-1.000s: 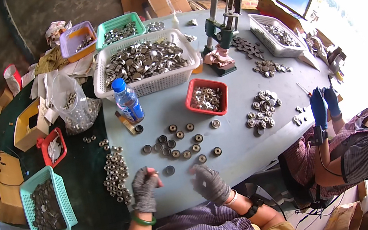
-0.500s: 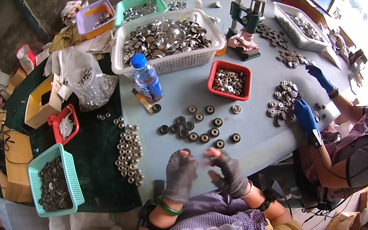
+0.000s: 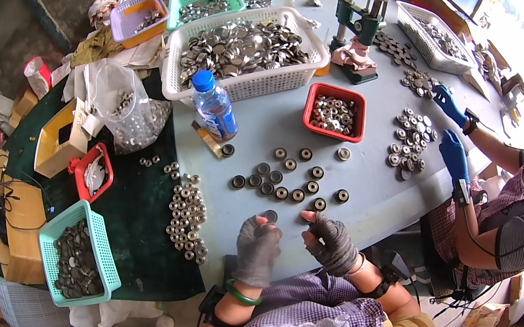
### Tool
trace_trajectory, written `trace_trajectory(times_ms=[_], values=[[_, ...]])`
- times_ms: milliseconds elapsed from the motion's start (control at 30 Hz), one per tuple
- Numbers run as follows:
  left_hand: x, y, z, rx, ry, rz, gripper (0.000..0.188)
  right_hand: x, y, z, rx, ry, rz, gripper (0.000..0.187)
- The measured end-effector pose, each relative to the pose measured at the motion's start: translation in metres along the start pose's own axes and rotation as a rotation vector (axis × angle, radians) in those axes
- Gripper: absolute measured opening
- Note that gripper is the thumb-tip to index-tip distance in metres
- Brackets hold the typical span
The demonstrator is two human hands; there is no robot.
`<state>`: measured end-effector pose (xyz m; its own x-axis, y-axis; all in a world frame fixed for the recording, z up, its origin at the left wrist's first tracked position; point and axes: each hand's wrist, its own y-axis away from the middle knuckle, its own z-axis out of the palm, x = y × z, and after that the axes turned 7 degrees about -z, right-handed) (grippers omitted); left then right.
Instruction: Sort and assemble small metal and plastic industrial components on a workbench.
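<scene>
Two hands in grey fingerless gloves hover side by side at the near edge of the grey surface (image 3: 380, 209). The left hand (image 3: 257, 253) has its fingers curled in toward the thumb, close to a dark disc (image 3: 271, 216); whether it touches or holds anything, I cannot tell. The right hand (image 3: 332, 243) is partly curled, its fingertips turned inward, and its grip cannot be made out either. Just beyond them lie black-rimmed round parts with pale centres (image 3: 297, 196), loosely scattered among plain dark discs like the one near the left hand. Small metal rings (image 3: 186, 218) cluster to the left on a dark green cover (image 3: 145, 252). Farther back are a red basket (image 3: 333, 133) of small parts, a blue-capped plastic bottle (image 3: 217, 112) standing upright, a heaped white basket (image 3: 256, 85) and a green hand press (image 3: 367, 24). At the right, a co-worker's blue-gloved hands (image 3: 455, 157) are near another cluster of round parts (image 3: 410, 138).
</scene>
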<state>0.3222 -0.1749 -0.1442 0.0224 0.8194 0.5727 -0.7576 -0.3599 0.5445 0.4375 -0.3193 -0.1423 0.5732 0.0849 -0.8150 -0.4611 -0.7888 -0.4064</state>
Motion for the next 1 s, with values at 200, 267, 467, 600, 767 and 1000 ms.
trace_trajectory(times_ms=[200, 267, 467, 600, 767, 1000], values=[[-0.012, 0.003, 0.0, 0.163, -0.361, 0.069, 0.024, -0.022, -0.022, 0.017, -0.121, 0.145, -0.072, 0.033], [-0.029, -0.003, -0.015, 0.129, -0.309, 0.133, 0.023, -0.013, -0.016, 0.03, -0.217, 0.199, -0.104, 0.022], [-0.041, -0.005, -0.045, 0.212, -0.556, 0.123, 0.03, 0.018, -0.014, 0.045, -0.344, 0.328, -0.102, 0.005], [-0.033, 0.003, -0.05, 0.222, -0.297, 0.202, 0.033, 0.027, -0.045, 0.041, -0.315, 0.322, -0.068, 0.016], [-0.034, 0.008, -0.076, 0.357, -0.755, 0.405, 0.014, 0.04, -0.06, 0.056, -0.375, 0.428, -0.078, 0.012], [-0.014, 0.025, -0.091, 0.376, -0.965, 0.742, 0.008, 0.046, -0.065, 0.069, -0.529, 0.536, 0.044, 0.011]])
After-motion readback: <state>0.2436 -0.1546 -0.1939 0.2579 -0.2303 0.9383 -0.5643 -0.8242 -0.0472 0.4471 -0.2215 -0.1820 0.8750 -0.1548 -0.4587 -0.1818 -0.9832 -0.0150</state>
